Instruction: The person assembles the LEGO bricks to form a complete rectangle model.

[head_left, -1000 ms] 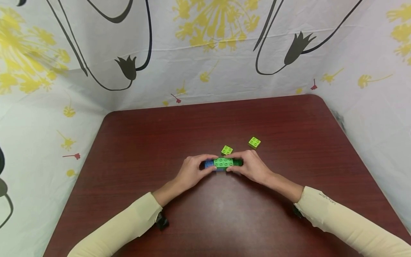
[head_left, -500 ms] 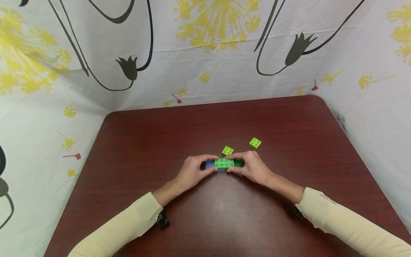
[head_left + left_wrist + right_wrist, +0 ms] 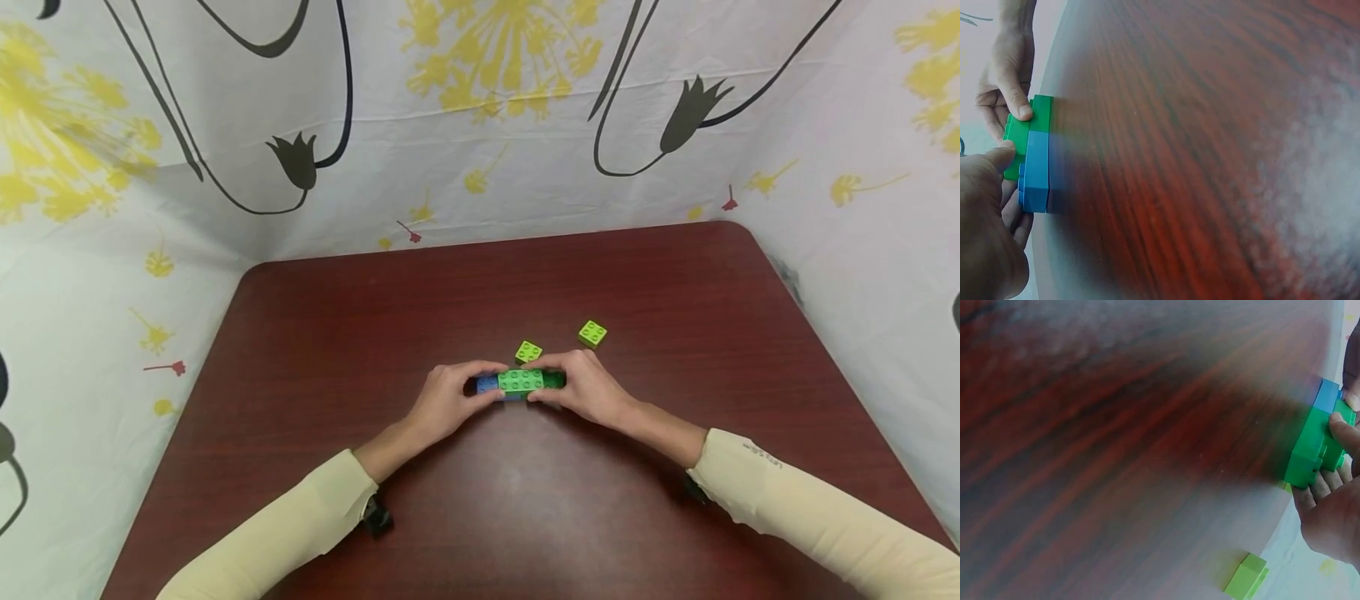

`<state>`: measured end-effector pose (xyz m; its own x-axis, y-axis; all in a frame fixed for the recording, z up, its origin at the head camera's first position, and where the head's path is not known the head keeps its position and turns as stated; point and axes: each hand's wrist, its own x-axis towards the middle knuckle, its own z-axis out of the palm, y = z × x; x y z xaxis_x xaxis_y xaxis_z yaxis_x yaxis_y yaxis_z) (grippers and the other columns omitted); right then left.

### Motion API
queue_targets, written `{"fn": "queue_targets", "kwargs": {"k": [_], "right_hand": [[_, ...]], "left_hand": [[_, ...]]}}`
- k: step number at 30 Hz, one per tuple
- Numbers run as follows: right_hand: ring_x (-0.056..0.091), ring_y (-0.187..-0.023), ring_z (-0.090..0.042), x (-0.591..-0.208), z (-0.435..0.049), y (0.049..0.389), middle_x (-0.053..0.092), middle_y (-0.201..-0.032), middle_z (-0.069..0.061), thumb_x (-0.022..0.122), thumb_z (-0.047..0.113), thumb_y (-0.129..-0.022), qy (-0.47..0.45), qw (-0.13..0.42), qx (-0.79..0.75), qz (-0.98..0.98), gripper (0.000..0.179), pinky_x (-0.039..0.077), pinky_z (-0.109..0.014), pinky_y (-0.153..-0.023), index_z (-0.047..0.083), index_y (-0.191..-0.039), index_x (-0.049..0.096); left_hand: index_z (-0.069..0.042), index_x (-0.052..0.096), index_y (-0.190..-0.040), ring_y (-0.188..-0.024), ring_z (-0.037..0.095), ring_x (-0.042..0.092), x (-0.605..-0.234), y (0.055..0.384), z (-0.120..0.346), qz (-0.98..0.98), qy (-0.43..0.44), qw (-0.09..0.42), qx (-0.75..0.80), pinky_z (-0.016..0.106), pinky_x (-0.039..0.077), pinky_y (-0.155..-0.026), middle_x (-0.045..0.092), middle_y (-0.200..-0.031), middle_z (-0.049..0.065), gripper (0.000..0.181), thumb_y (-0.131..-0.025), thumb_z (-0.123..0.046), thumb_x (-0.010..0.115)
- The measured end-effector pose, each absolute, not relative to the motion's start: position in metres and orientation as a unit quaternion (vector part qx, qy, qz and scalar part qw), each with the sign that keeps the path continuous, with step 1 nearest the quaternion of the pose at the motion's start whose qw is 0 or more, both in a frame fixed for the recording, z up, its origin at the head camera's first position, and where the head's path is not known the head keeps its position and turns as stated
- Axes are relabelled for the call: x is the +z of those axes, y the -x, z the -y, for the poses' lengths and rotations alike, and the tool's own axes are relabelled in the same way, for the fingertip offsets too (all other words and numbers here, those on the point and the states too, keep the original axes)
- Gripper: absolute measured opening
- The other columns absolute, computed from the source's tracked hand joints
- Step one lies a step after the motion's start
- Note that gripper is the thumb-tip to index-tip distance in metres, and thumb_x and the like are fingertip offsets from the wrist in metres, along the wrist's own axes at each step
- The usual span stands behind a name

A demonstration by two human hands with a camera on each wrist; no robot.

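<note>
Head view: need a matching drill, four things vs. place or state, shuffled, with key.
Things:
1. left hand
2. right hand
3. bright green 2x4 brick
4. far lime 2x2 brick

Places or states:
A. lies alone on the table, untouched
B. grips the blue end of the brick row
C. sits on top, bridging the blue brick and dark green brick
D. grips the dark green end of the row

Pairs: 1-B, 2-D, 3-C, 4-A

- The brick assembly (image 3: pixel 521 382) sits on the table (image 3: pixel 375 333), between the left hand (image 3: pixel 448 400) and right hand (image 3: pixel 588 390).
- One loose brick (image 3: pixel 528 352) lies just behind it, seemingly apart; another brick (image 3: pixel 592 333) sits farther right.
</note>
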<state>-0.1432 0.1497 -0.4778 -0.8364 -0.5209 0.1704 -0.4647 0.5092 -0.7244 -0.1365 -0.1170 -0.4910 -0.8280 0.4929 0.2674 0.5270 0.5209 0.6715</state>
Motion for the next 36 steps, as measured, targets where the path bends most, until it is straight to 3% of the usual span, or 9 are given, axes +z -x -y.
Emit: {"fn": "queue_targets", "kwargs": {"k": [9,20,27,36], "right_hand": [[0.073,-0.098,-0.015,-0.477,-0.152,0.142,0.079,-0.116,-0.007,0.091,0.016,-0.087,0.282,0.033,-0.414,-0.865,0.04,0.06,-0.037,-0.08,0.008,-0.124,0.079],[0.073,-0.099,-0.015,-0.479,-0.152,0.142,0.079,-0.116,-0.005,0.092,0.016,-0.086,0.28,0.031,-0.415,-0.865,0.04,0.06,-0.038,-0.081,0.008,-0.124,0.08],[0.073,-0.098,-0.015,-0.48,-0.152,0.143,0.079,-0.116,-0.005,0.092,0.016,-0.086,0.28,0.031,-0.415,-0.865,0.04,0.06,-0.038,-0.081,0.008,-0.124,0.08],[0.074,-0.104,-0.017,-0.479,-0.15,0.143,0.078,-0.119,-0.007,0.091,0.017,-0.087,0.281,0.032,-0.413,-0.866,0.041,0.06,-0.042,-0.085,0.008,-0.125,0.079]], "left_hand": [[-0.016,0.077,-0.13,-0.093,0.011,0.069,-0.486,0.14,0.116,0.87,0.296,-0.005,-0.394,0.031,0.055,-0.08,0.077,-0.124,0.0,0.036,-0.096,-0.026,0.083],[-0.016,0.077,-0.129,-0.102,0.012,0.072,-0.484,0.146,0.119,0.863,0.319,-0.015,-0.391,0.033,0.057,-0.086,0.077,-0.122,-0.002,0.036,-0.096,-0.027,0.083],[-0.017,0.078,-0.128,-0.09,0.009,0.067,-0.481,0.153,0.121,0.862,0.312,-0.034,-0.398,0.033,0.055,-0.079,0.078,-0.12,-0.005,0.03,-0.1,-0.03,0.077],[-0.014,0.074,-0.136,-0.119,0.009,0.068,-0.479,0.171,0.121,0.874,0.28,-0.048,-0.394,0.037,0.056,-0.101,0.075,-0.129,-0.004,0.035,-0.104,-0.028,0.073]]}}
